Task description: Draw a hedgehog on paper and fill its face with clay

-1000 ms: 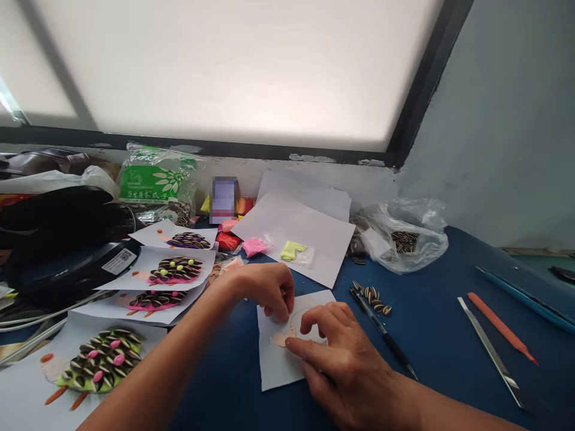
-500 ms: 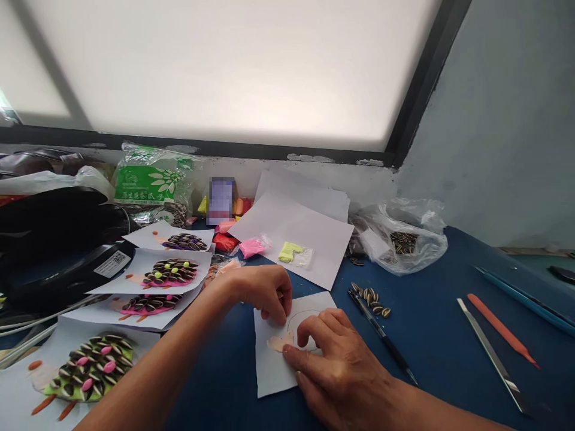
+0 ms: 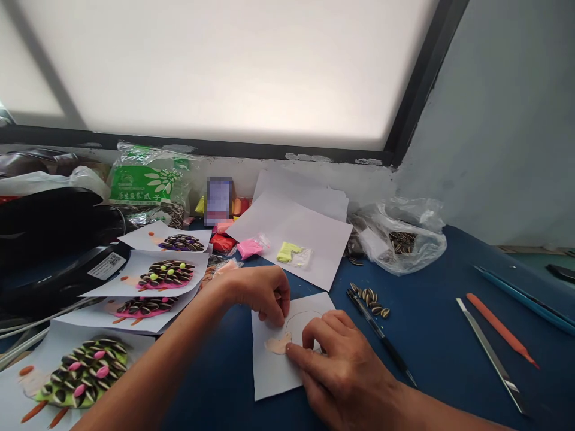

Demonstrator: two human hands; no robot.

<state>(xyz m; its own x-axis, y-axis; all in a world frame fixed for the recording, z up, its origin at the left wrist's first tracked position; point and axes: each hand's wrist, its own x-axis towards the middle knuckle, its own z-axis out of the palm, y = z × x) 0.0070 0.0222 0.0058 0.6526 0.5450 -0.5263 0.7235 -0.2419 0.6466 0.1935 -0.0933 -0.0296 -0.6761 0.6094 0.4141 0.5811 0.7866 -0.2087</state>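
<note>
On the desk lies a small white sheet (image 3: 274, 383) with a curved outline drawn on it. A flattened patch of peach clay (image 3: 277, 344) sticks to its left part, at the start of the outline. My left hand (image 3: 268, 296) is over the sheet's upper left edge, fingers curled together; whatever is between them is hidden. My right hand (image 3: 336, 353) rests on the right side of the sheet, covering part of the outline. One of its fingers reaches out to the clay's right edge, apart from the others, and I see nothing held there.
Seed-covered hedgehog pictures (image 3: 85, 371) lie at left. Bagged pink clay (image 3: 250, 247) and yellow-green clay (image 3: 288, 251) are behind the hands. Loose sunflower seeds (image 3: 371, 298), a pen (image 3: 381, 338), a metal blade (image 3: 489, 356), an orange tool (image 3: 501, 329) and a seed bag (image 3: 404, 239) are at right.
The view has shifted slightly. My right hand's extended finger has slid a little to the right along the clay's edge. My left hand stays curled in nearly the same place.
</note>
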